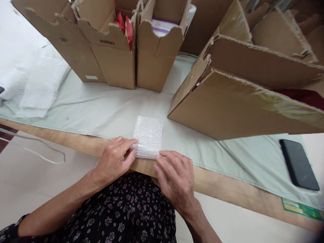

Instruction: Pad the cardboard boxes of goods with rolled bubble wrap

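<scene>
Bubble-wrap packet [148,136] flat on pale cloth [101,111], at near edge of table [227,189]. Our left hand [115,158] pinches near-left corner, fingers closed on it. Our right hand [176,175]: fingers curled, tips touching near-right corner; we cannot tell grip. Cardboard boxes [154,64] behind.

No text can be read. A dark printed mark is seen on a cardboard box flap [107,42] at eleven o'clock, but it is too blurred. Print on a green card [301,208] at four o'clock is likewise illegible.
</scene>
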A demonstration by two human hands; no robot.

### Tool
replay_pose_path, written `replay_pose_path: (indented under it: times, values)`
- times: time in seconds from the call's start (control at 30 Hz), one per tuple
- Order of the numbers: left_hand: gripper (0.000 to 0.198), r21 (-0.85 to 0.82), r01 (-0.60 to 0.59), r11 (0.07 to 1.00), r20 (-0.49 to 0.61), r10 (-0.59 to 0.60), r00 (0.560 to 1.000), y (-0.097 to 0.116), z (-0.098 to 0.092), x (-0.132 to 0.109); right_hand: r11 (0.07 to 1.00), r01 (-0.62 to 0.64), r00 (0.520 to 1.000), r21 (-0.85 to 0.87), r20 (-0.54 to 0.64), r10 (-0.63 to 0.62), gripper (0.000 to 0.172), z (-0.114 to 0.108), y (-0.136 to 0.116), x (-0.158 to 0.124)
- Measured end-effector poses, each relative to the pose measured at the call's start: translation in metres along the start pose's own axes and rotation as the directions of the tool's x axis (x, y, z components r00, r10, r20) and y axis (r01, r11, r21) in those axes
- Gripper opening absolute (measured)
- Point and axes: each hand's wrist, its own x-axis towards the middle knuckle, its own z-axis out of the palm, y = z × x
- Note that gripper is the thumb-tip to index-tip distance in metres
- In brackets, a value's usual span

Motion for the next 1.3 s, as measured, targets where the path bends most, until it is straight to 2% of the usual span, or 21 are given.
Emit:
replay_pose_path:
  times: [0.13, 0.2, 0.27, 0.33, 0.4, 0.47, 0.57, 0.67, 0.73, 0.77, 0.83, 0.9, 0.93, 1.0, 1.07, 1.1, 1.17, 1.23, 1.3]
  values:
    - [0.022, 0.052, 0.022, 0.998, -0.012, -0.022, 1.0, -0.003, 0.0, -0.002, 0.998, 0.064, 0.982, -0.022, 0.182, -0.058, 0.026, 0.008, 0.005, 0.002]
    - [0.028, 0.022, 0.024, 0.999, -0.012, -0.024, 1.0, -0.003, -0.005, -0.005, 0.999, 0.05, 0.983, 0.007, 0.179, -0.05, 0.027, 0.01, 0.008, 0.006]
    - [0.032, -0.032, -0.026, 0.999, 0.02, 0.027, 0.999, -0.003, -0.012, -0.008, 0.996, 0.014, 0.987, 0.086, 0.158, -0.027, 0.025, 0.008, 0.009, 0.011]
    - [0.03, -0.104, -0.079, 0.991, 0.069, 0.086, 0.994, -0.002, -0.016, -0.01, 0.983, -0.042, 0.985, 0.181, 0.172, 0.011, 0.021, 0.005, 0.009, 0.013]
    - [0.028, -0.165, -0.069, 0.984, 0.086, 0.085, 0.993, -0.002, -0.016, -0.009, 0.97, -0.094, 0.982, 0.223, 0.183, 0.053, 0.02, 0.001, 0.008, 0.013]
    - [0.025, -0.17, -0.017, 0.985, 0.083, 0.031, 0.996, -0.004, -0.012, -0.005, 0.98, -0.111, 0.987, 0.165, 0.129, 0.09, 0.02, -0.001, 0.007, 0.011]
    - [0.021, -0.05, 0.01, 0.999, 0.058, -0.007, 0.998, -0.007, -0.001, 0.006, 0.997, -0.077, 0.997, -0.001, 0.03, 0.077, 0.021, -0.001, 0.006, 0.009]
    - [0.022, 0.07, 0.008, 0.998, 0.013, -0.009, 1.0, -0.008, 0.003, 0.012, 0.998, 0.011, 0.99, -0.064, 0.142, -0.002, 0.022, 0.004, 0.006, 0.012]
    - [0.025, 0.021, 0.075, 0.997, -0.046, -0.074, 0.996, -0.007, 0.0, 0.01, 0.998, 0.047, 0.98, -0.05, 0.194, -0.037, 0.022, 0.008, 0.009, 0.015]
    - [0.027, -0.046, 0.139, 0.989, -0.075, -0.143, 0.987, -0.005, -0.003, 0.007, 0.999, 0.033, 0.984, -0.026, 0.174, -0.028, 0.021, 0.011, 0.011, 0.017]
    - [0.029, -0.239, 0.318, 0.917, -0.059, -0.341, 0.938, 0.002, -0.01, -0.001, 0.996, -0.065, 0.995, 0.065, 0.076, 0.06, 0.019, 0.014, 0.013, 0.019]
    - [0.032, -0.447, 0.49, 0.748, 0.094, -0.505, 0.858, 0.012, -0.013, -0.007, 0.957, -0.212, 0.977, 0.198, 0.016, 0.213, 0.019, 0.015, 0.011, 0.019]
    - [0.035, -0.534, 0.549, 0.643, 0.197, -0.536, 0.821, 0.018, -0.013, -0.008, 0.92, -0.287, 0.956, 0.266, 0.023, 0.291, 0.019, 0.013, 0.008, 0.017]
    - [0.039, -0.657, 0.601, 0.454, 0.37, -0.5, 0.783, 0.029, -0.007, -0.006, 0.827, -0.405, 0.911, 0.391, 0.094, 0.401, 0.02, 0.009, 0.0, 0.013]
    - [0.037, -0.728, 0.596, 0.34, 0.435, -0.442, 0.784, 0.038, 0.001, -0.001, 0.738, -0.467, 0.881, 0.487, 0.182, 0.438, 0.02, 0.003, -0.007, 0.006]
    - [0.033, -0.748, 0.582, 0.319, 0.436, -0.424, 0.793, 0.042, 0.005, 0.001, 0.718, -0.47, 0.88, 0.513, 0.206, 0.429, 0.02, -0.001, -0.009, 0.002]
    - [0.023, -0.768, 0.52, 0.372, 0.357, -0.425, 0.832, 0.048, 0.01, 0.007, 0.739, -0.443, 0.894, 0.507, 0.191, 0.405, 0.021, -0.011, -0.006, -0.005]
    - [0.015, -0.724, 0.412, 0.553, 0.215, -0.386, 0.897, 0.053, 0.013, 0.012, 0.784, -0.409, 0.911, 0.468, 0.151, 0.385, 0.035, -0.026, 0.002, -0.01]
    - [0.018, -0.631, 0.231, 0.741, 0.091, -0.225, 0.97, 0.058, 0.014, 0.017, 0.789, -0.404, 0.914, 0.462, 0.175, 0.365, 0.062, -0.043, 0.012, -0.011]
